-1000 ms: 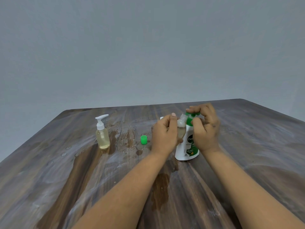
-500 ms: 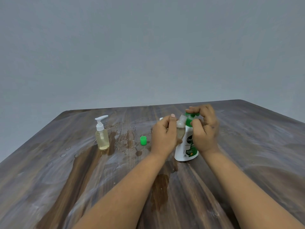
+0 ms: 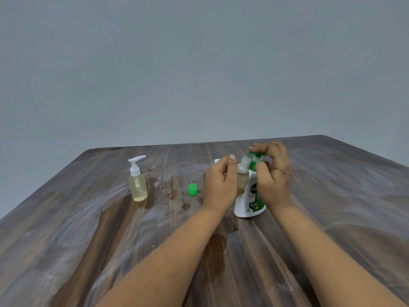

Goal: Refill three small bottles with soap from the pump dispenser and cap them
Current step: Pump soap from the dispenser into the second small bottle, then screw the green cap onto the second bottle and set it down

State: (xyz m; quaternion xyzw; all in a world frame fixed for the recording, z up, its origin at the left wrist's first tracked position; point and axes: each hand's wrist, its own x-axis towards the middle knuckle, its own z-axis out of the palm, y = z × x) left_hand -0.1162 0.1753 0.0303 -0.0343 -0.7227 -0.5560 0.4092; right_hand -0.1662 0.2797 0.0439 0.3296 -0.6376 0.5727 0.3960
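A white soap dispenser [image 3: 247, 204] with a green pump head stands near the middle of the wooden table [image 3: 66, 240]. My right hand [image 3: 273, 173] sits on top of the pump, fingers curled over the green head. My left hand [image 3: 220, 185] grips a small clear bottle [image 3: 242, 176], tilted with its open neck under the pump spout; it holds some yellowish soap. A small clear bottle with a white pump top [image 3: 137, 181] stands upright at the left, filled with yellowish liquid. A loose green cap [image 3: 192, 189] lies between it and my left hand.
Behind my left hand a small white object [image 3: 217, 161] peeks out, mostly hidden. Wet patches and droplets [image 3: 168, 187] spread over the table around the bottles. The table's far edge meets a plain grey wall.
My right hand has shifted slightly on the pump head, which now sits a little higher. The left hand and its bottle stay in place.
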